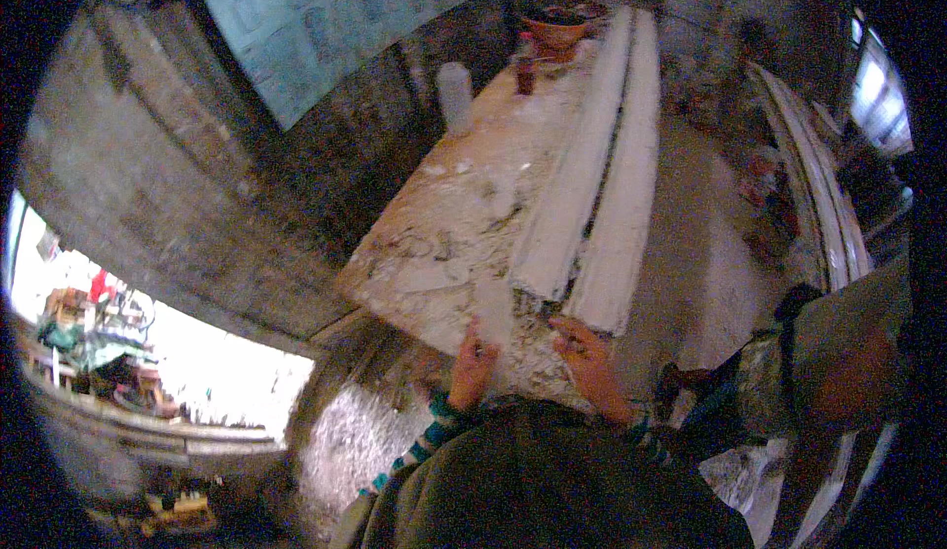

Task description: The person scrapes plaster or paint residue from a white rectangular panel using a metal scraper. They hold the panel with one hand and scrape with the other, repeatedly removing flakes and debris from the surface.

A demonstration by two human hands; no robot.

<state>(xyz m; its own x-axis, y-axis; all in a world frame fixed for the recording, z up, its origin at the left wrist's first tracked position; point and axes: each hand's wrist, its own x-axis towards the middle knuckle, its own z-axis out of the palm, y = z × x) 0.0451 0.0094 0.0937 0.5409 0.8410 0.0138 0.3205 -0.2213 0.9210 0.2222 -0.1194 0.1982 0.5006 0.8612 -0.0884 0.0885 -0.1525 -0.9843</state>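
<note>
My left hand (473, 369) is over the near end of a plaster-strewn wooden table (395, 253), its fingers loosely bent and apart. Just to the right, my right hand (590, 360) hovers by the near ends of two long white moulding-like strips (567, 223) (619, 204), its fingers also apart. I see nothing held in either hand, though blur hides the fine detail. Between the hands is a pale, smeared patch (495, 314) whose kind I cannot make out. White crumbs and flakes surround both hands.
A whitish container (455, 98) and a red bottle (525, 68) stand toward the far end, near an orange bowl (555, 34). More long pale strips (814, 174) lean at the right. A person (838, 362) is close by on my right. A bright opening (207, 371) is at lower left.
</note>
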